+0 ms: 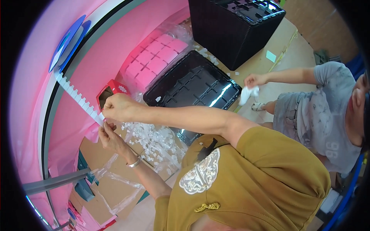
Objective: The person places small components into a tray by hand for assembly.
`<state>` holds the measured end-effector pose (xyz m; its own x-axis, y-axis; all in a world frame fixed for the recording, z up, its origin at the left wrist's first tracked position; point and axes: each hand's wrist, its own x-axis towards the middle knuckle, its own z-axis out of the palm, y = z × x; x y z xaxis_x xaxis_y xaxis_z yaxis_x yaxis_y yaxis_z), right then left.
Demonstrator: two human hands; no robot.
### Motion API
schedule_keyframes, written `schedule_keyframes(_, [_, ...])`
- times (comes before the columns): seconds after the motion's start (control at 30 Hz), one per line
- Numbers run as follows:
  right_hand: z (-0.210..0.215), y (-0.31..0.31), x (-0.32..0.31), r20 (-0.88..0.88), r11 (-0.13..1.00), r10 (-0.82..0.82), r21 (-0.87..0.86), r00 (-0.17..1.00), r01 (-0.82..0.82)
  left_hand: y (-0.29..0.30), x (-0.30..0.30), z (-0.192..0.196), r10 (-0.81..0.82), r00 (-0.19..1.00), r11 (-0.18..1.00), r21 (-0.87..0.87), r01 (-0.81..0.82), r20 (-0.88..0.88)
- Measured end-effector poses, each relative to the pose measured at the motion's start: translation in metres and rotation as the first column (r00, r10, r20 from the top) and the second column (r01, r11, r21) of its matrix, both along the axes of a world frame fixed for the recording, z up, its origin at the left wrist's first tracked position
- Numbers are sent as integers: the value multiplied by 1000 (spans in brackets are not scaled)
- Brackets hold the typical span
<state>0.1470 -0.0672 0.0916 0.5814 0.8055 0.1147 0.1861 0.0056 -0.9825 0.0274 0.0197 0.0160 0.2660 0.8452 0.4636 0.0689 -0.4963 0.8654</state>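
Both hands (110,123) pinch white notched strip (79,97); black tray (192,82) seemingly empty; pink pads (154,57) in clear bag.

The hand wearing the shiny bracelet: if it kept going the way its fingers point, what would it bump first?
Probably the other hand right above the left hand; both pinch the white notched strip.

**Packages and wrappings on the desk**

A clear plastic bag of pink foam pads (154,57) lies at the far side of the desk, just beside a flat black moulded tray (192,86). Behind the tray stands a tall stack of black trays (235,29). A small red box (110,92) sits near the hands. A pale green slip (271,56) lies on the cardboard.
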Motion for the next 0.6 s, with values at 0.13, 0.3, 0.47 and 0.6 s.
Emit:
schedule_keyframes(0.13, [-10, -56, 34, -181, 995, 101, 32, 978, -97, 9, -13, -9, -17, 996, 991, -129, 29, 93])
schedule_keyframes(0.3, [-72, -127, 191, 62, 933, -196, -295, 979, 205, 8, -18, -4, -28, 984, 987, -153, 55, 175])
schedule_keyframes(0.47, [-161, -170, 268, 337, 849, -142, -441, 931, 289, 1, -20, 2, -39, 968, 983, -165, 82, 247])
schedule_keyframes(0.6, [-178, -185, 309, 349, 706, -169, -609, 922, 360, 2, -21, 5, -33, 970, 979, -186, 79, 242])
